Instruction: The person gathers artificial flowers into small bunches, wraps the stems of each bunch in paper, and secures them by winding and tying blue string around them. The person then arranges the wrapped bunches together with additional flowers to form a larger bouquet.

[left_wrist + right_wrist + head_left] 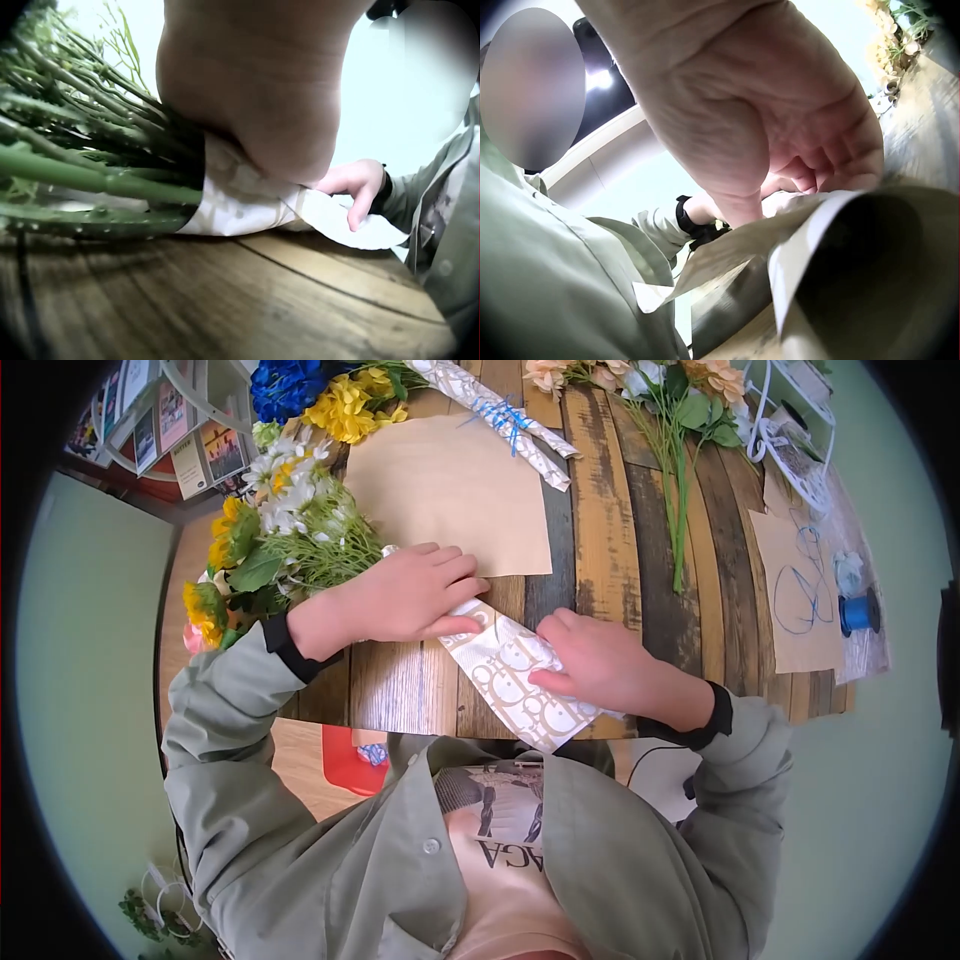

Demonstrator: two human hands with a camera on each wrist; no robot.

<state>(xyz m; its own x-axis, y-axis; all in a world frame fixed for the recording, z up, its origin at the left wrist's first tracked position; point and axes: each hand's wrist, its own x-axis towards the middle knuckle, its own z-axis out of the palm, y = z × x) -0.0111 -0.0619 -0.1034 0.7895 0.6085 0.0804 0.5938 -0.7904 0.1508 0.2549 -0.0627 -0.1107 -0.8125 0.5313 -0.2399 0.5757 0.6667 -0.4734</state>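
Observation:
A white paper sheet with a tan letter pattern (pixel 520 685) is wrapped round the stems of a bouquet at the table's front edge. My left hand (pixel 425 592) grips the wrapped stems from above, thumb stretched along the paper. In the left wrist view, green stems (pixel 82 176) run into the paper wrap (pixel 240 206). My right hand (pixel 605 665) holds the paper's lower part, thumb on the near side and fingers curled over the far side. The right wrist view shows the paper rolled into a hollow tube (pixel 795 270), with a loose flap. White daisies and sunflowers (pixel 235 530) form the bouquet's head at left.
A plain tan paper sheet (pixel 450 495) lies behind my hands. Beyond it are blue flowers (pixel 285 390), yellow flowers (pixel 350 405) and a paper-wrapped bundle tied with blue string (pixel 505 420). Peach flowers with long stems (pixel 680 490) lie right, near a blue ribbon spool (pixel 858 614).

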